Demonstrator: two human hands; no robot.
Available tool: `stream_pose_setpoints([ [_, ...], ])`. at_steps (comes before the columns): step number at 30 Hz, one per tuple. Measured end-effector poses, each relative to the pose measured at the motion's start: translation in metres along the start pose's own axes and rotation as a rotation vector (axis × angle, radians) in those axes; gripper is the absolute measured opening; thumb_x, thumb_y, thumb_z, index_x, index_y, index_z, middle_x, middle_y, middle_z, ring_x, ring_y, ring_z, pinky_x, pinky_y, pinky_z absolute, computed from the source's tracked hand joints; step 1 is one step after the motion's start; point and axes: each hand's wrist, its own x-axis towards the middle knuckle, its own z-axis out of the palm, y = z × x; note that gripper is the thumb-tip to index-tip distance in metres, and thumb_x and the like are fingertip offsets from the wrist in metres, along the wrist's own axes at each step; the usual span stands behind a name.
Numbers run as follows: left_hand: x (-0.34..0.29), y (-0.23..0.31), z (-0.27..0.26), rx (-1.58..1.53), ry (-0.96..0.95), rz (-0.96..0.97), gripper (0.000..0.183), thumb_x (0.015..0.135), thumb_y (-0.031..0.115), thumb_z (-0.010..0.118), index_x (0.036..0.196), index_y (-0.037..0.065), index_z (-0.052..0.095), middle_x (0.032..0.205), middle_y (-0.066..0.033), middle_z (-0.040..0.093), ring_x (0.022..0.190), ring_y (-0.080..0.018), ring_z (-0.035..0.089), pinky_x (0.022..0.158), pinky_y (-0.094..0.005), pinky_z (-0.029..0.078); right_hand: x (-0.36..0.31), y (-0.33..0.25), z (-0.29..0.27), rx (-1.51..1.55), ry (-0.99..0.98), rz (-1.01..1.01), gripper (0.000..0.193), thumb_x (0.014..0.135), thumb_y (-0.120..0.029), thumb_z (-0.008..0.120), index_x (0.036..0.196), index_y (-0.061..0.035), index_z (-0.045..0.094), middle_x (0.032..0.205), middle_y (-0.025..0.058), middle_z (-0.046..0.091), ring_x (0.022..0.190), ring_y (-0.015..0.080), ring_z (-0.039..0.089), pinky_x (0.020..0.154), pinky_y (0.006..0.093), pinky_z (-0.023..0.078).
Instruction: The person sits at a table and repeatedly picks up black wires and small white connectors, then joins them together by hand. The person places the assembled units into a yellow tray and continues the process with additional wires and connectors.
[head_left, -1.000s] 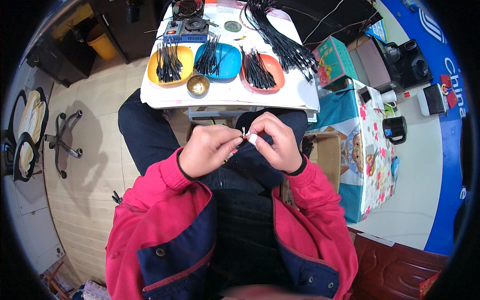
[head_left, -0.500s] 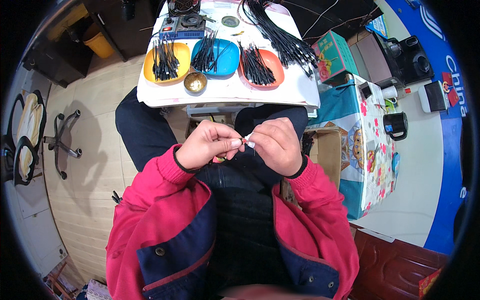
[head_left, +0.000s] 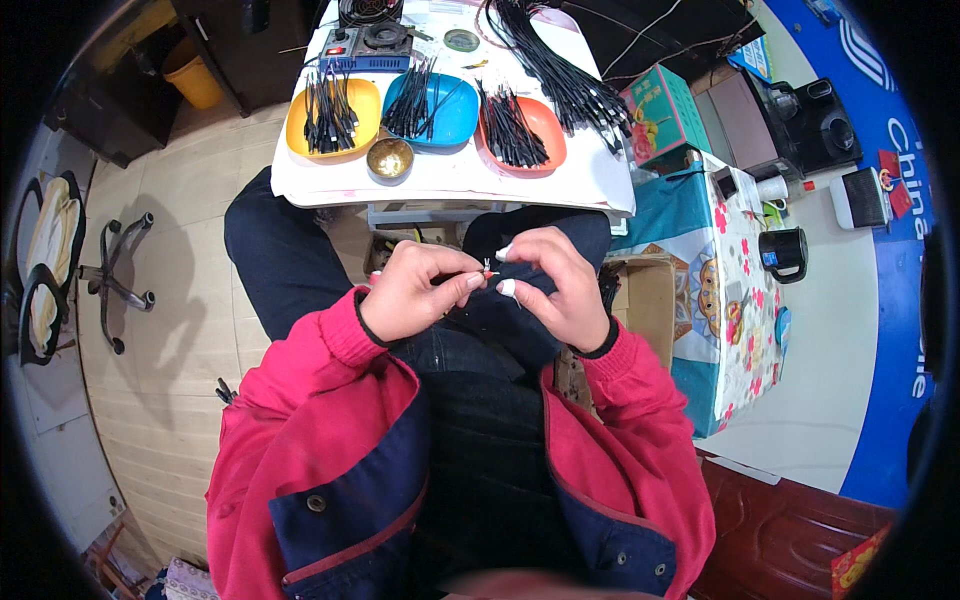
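Observation:
Over my lap, my left hand (head_left: 420,288) pinches a thin cable between thumb and forefinger. Only the cable's split wire ends (head_left: 488,269) show, with red and pale tips sticking out past the fingertips. To their right is my right hand (head_left: 562,290), thumb and forefinger spread apart with nothing between them. White wraps (head_left: 507,287) cover the tips of that thumb and forefinger. The rest of the held cable is hidden by my left hand.
Ahead, a white table (head_left: 330,190) carries a yellow tray (head_left: 368,100), a blue tray (head_left: 461,115) and an orange tray (head_left: 548,130), each with black cables. A small metal bowl (head_left: 390,160) stands before them. A black cable bundle (head_left: 560,75) lies at right.
My right thumb and forefinger have opened and drawn away rightward from the wire ends, which now stand exposed. My left hand keeps its pinch in nearly the same place.

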Motion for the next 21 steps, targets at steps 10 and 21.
stream_pose_setpoints([
  [10, -0.001, -0.004, 0.011, 0.442, 0.155, 0.343, 0.012, 0.084, 0.006, 0.065, 0.092, -0.002, 0.066, 0.065, -0.0098, 0.058, 0.057, -0.0215, 0.058, 0.055, -0.0339, 0.048, 0.006, 0.011, 0.015, -0.375, 0.012, -0.150, 0.019, 0.077, 0.001, 0.064, 0.094, -0.0027, 0.056, 0.087, 0.0092, 0.058, 0.077, 0.0277, 0.057, 0.072, 0.0358, 0.045],
  [21, 0.002, -0.010, -0.007, -0.495, -0.125, -0.219, 0.017, 0.095, 0.011, 0.061, 0.089, -0.003, 0.069, 0.065, 0.0013, 0.060, 0.056, -0.0040, 0.051, 0.051, -0.0198, 0.038, 0.004, 0.007, -0.006, 0.008, -0.069, -0.020, 0.022, 0.080, -0.004, 0.072, 0.099, -0.0036, 0.062, 0.098, 0.0074, 0.060, 0.087, 0.0179, 0.059, 0.074, 0.0294, 0.047],
])
